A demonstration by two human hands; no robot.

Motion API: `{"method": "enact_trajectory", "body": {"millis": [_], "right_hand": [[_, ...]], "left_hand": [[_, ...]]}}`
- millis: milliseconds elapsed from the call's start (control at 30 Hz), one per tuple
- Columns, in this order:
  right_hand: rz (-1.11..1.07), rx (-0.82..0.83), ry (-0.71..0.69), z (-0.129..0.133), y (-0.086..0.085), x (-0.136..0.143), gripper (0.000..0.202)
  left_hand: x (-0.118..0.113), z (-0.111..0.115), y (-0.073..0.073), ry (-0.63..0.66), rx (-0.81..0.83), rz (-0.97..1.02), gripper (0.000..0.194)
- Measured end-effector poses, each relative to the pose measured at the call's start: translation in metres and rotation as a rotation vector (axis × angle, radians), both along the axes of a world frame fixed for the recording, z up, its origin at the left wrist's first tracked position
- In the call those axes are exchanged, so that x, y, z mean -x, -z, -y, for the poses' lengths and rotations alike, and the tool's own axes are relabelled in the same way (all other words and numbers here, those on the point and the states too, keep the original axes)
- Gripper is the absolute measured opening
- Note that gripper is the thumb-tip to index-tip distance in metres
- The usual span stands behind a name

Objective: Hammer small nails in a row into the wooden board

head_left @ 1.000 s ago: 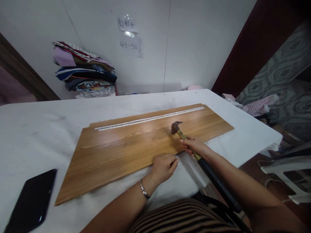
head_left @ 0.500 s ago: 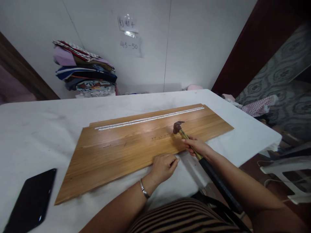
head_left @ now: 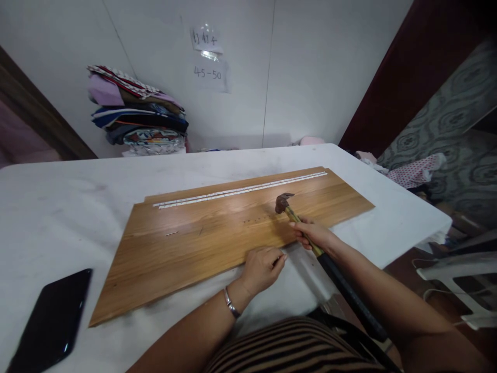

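Observation:
A wide wooden board lies on the white-covered table, with two pale printed strips along its far side. My right hand is wrapped round the yellow part of a claw hammer; its rusty head is over the board, right of a short row of small dark marks. My left hand rests curled at the board's near edge, a bracelet on the wrist; what its fingers hold, if anything, is hidden. A loose nail lies on the left part of the board, and a thin dark line shows near it.
A black phone lies on the table at the left. Folded clothes are stacked beyond the far edge, by a wall with paper signs. At the lower right stands a white plastic chair.
The hammer head has shifted very slightly left. Both hands keep nearly the same place, and the whole view has moved a little.

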State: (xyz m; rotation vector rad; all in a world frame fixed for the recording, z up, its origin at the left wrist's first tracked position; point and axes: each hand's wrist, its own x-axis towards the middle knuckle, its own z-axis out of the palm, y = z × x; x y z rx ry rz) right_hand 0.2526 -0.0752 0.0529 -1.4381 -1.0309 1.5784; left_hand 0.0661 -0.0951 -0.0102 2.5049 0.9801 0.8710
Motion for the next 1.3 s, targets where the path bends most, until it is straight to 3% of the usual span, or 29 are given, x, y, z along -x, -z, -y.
{"method": "enact_trajectory", "body": {"millis": [400, 1133, 1300], "right_hand": [[0.027, 0.023, 0.039, 0.002, 0.001, -0.004, 0.035], [0.012, -0.008, -0.030, -0.001, 0.008, 0.001, 0.035], [0.015, 0.003, -0.025, 0.000, 0.003, 0.004, 0.035]], "left_hand": [[0.000, 0.001, 0.000, -0.008, -0.010, -0.020, 0.028], [0.001, 0.001, -0.002, -0.006, 0.006, -0.005, 0.028], [0.000, 0.001, -0.001, -0.001, 0.009, 0.005, 0.027]]}}
